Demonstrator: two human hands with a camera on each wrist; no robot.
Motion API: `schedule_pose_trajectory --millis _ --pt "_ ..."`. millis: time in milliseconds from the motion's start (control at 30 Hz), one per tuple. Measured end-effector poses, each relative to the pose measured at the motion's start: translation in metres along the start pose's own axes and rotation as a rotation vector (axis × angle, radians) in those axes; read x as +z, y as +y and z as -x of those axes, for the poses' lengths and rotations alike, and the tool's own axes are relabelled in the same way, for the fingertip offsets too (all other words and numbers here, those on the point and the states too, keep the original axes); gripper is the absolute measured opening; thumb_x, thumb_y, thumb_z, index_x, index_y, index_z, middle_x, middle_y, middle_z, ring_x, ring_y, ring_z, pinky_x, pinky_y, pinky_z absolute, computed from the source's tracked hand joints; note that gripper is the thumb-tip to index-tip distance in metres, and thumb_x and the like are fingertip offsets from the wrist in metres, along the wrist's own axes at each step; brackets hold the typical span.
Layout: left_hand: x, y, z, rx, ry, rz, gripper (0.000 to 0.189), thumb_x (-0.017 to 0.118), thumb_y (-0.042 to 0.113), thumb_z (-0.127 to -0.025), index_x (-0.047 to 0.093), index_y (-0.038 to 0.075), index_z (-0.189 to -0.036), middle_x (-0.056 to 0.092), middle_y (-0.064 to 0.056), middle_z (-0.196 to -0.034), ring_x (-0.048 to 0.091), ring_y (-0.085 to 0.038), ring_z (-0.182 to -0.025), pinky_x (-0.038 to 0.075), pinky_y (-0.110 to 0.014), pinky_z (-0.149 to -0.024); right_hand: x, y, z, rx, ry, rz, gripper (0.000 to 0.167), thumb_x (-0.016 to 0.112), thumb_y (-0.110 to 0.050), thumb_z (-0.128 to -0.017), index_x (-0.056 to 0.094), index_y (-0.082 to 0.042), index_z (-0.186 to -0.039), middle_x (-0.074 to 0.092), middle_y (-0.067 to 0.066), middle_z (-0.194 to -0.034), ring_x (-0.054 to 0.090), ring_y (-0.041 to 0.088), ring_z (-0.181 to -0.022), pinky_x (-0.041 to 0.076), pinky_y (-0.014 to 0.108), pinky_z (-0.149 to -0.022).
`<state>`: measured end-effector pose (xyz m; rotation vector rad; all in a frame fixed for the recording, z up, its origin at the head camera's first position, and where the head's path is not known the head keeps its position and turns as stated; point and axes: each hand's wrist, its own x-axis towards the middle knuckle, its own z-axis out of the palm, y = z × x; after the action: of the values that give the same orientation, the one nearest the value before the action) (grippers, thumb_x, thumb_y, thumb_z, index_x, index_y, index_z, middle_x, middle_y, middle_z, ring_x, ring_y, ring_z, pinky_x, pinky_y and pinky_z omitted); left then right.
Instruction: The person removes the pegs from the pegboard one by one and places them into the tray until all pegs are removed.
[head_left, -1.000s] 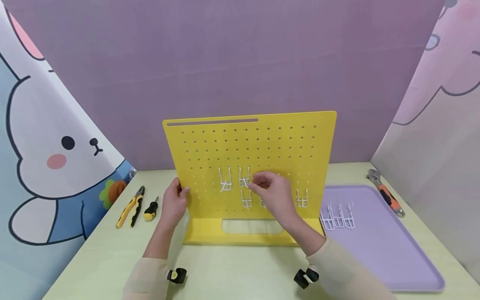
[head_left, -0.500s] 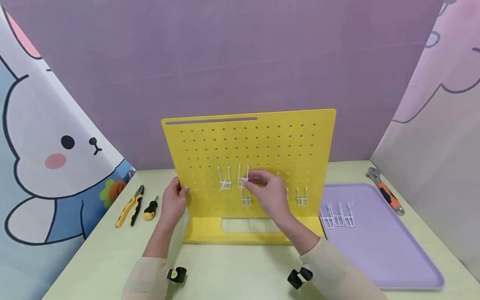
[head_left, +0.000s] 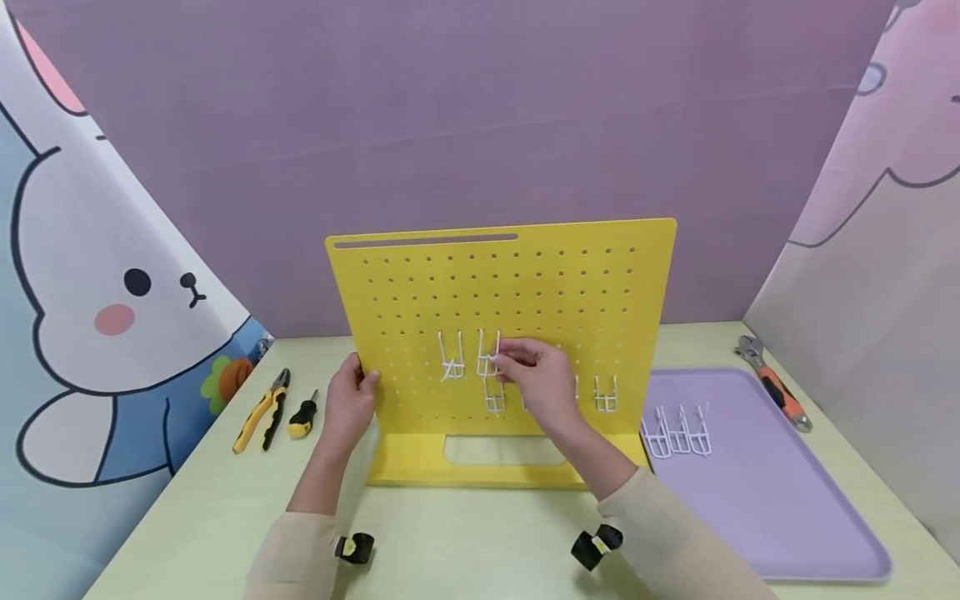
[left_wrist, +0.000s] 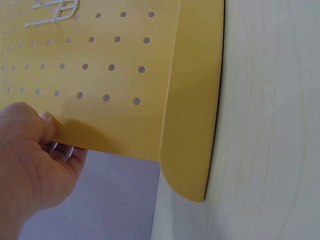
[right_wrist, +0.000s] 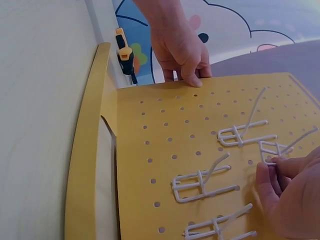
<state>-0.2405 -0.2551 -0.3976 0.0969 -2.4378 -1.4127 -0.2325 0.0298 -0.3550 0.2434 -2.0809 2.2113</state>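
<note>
A yellow pegboard point(head_left: 570, 292) stands upright on its base. My left hand point(head_left: 351, 402) grips its left edge, thumb on the front face and fingers behind, as the left wrist view also shows. My right hand point(head_left: 546, 379) pinches a white wire hook point(head_left: 486, 354) between thumb and fingers, close against the board, where its two upper ends meet the holes. Left of it hangs another wire hook point(head_left: 452, 357), and just below, a further hook point(right_wrist: 202, 185). One more hook point(head_left: 605, 393) hangs at the right, and my right hand partly hides others in the lower row.
A purple tray point(head_left: 780, 500) at the right holds several loose white hooks point(head_left: 678, 433). An adjustable wrench point(head_left: 772, 383) lies beyond the tray. Yellow-black pliers point(head_left: 262, 410) and a stubby screwdriver point(head_left: 302, 417) lie left of the board.
My right hand has shifted slightly left and up, bringing its fingers onto the side of the upper hook. The left hand keeps its hold on the board's edge.
</note>
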Motion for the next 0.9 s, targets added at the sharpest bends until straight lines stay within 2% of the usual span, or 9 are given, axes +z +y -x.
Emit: schedule_pose_trajectory --millis 233,467,667,833,900 --pt "0.0 0.0 0.0 0.006 0.007 -0.006 0.025 0.048 0.003 -0.106 0.052 -0.005 -0.129 0.06 -0.021 -0.115 0.054 -0.029 -0.096 0.047 -0.035 -0.079 0.0 -0.003 0.0 0.001 -0.004 0.001 0.018 0.074 0.001 -0.09 0.075 -0.001 -0.108 0.075 0.013 -0.099 0.072 0.025 -0.089 0.059 0.041 -0.081" --pt "-0.001 0.001 0.0 -0.009 0.005 -0.013 0.024 0.048 0.004 -0.106 0.052 -0.005 -0.128 0.059 -0.021 -0.114 0.053 -0.029 -0.096 0.047 -0.037 -0.08 -0.009 -0.008 0.005 -0.02 -0.055 -0.007 0.02 0.073 0.002 -0.09 0.074 0.001 -0.111 0.074 0.013 -0.099 0.072 0.03 -0.091 0.058 0.046 -0.085" --pt "-0.001 0.002 0.0 -0.022 -0.003 -0.014 0.024 0.047 0.004 -0.106 0.052 -0.004 -0.128 0.059 -0.02 -0.115 0.053 -0.029 -0.097 0.047 -0.039 -0.082 -0.031 -0.012 0.014 -0.066 -0.099 0.018 0.024 0.072 0.003 -0.091 0.07 0.008 -0.115 0.073 0.018 -0.102 0.071 0.035 -0.094 0.057 0.045 -0.084" --pt "0.0 0.001 0.0 -0.031 -0.005 -0.013 0.025 0.047 0.005 -0.107 0.051 -0.005 -0.129 0.059 -0.02 -0.117 0.053 -0.029 -0.1 0.047 -0.04 -0.085 -0.059 -0.01 0.023 -0.076 -0.085 0.059 0.026 0.071 0.005 -0.091 0.068 0.012 -0.116 0.073 0.02 -0.103 0.071 0.036 -0.095 0.059 0.037 -0.081" --pt "0.0 0.0 -0.001 -0.028 -0.004 -0.01 0.025 0.047 0.005 -0.107 0.051 -0.005 -0.13 0.058 -0.021 -0.117 0.053 -0.029 -0.1 0.046 -0.04 -0.085 -0.072 -0.009 0.027 -0.067 -0.07 0.085 0.026 0.07 0.004 -0.092 0.067 0.013 -0.116 0.073 0.019 -0.103 0.071 0.033 -0.094 0.059 0.035 -0.08"
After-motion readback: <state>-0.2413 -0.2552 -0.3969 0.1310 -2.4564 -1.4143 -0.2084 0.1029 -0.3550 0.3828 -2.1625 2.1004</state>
